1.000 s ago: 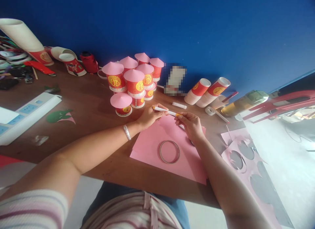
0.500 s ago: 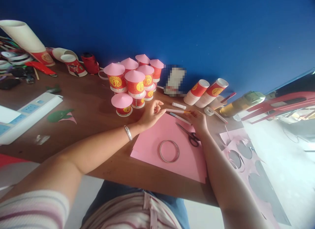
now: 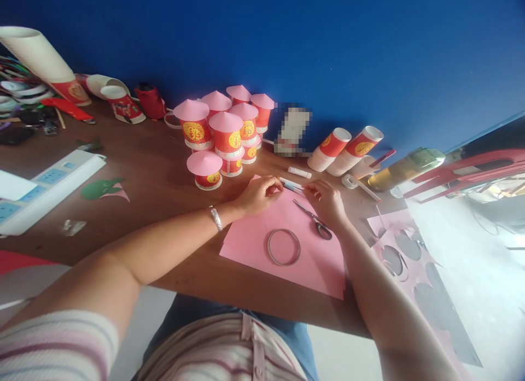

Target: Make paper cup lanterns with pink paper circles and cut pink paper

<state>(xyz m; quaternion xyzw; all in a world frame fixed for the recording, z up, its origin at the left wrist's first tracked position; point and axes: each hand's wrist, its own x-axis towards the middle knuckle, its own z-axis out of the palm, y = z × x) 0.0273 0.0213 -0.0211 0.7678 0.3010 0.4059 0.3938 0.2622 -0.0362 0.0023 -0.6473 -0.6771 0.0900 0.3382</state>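
My left hand (image 3: 259, 193) has its fingers curled and pinches the near end of a white pen (image 3: 288, 182) at the top edge of a pink paper sheet (image 3: 254, 240). My right hand (image 3: 328, 203) is curled too, its fingertips pinching the pen's other end. A second thin pen lies right beside the first. Black-handled scissors (image 3: 316, 222) lie on the pink sheet just below my right hand. A clear ring of tape (image 3: 284, 247) rests on the middle of the sheet.
Several red cups with pink cone lids (image 3: 225, 132) stand stacked behind my left hand. Red-and-white cups (image 3: 345, 150) lie on their sides at the right, near a small tape roll (image 3: 350, 181). A white power strip (image 3: 45, 188) sits left; cut pink scraps (image 3: 404, 255) lie right.
Both hands held the white pen up between them a second ago. They have come down to the top edge of the pink sheet, and the scissors under my right hand now show.
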